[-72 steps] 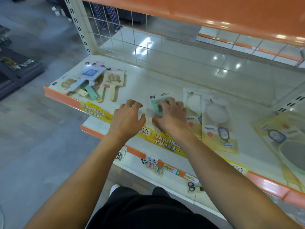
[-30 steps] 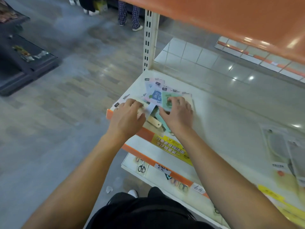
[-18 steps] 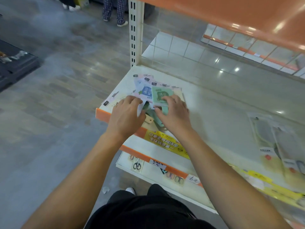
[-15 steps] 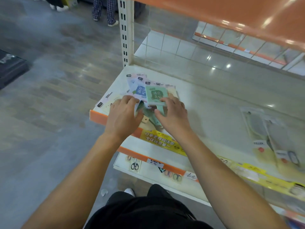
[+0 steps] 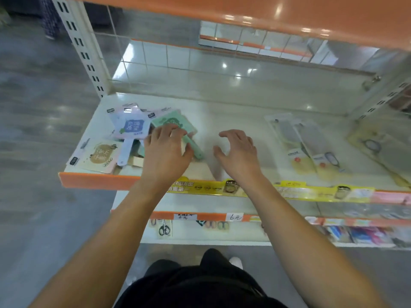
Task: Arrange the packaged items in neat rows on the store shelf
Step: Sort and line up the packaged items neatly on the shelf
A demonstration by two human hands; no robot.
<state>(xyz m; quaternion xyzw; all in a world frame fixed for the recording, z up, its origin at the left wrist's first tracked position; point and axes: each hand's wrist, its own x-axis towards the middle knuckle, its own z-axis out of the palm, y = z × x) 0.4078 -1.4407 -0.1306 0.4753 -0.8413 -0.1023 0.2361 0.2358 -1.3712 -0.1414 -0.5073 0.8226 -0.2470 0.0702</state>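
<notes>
An orange upper shelf edge [image 5: 289,16] runs overhead, carried by a slotted cream upright [image 5: 82,50]. Grey floor [image 5: 33,130] spreads to the left. Lower down, handwritten price tags [image 5: 235,217] sit on an orange strip above packaged scissors [image 5: 164,229].

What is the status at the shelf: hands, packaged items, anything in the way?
Left hand rests on the green mirror pack. Right hand open, over bare shelf. Mirror packs heaped, overlapping, not in rows. Nothing blocking.
</notes>
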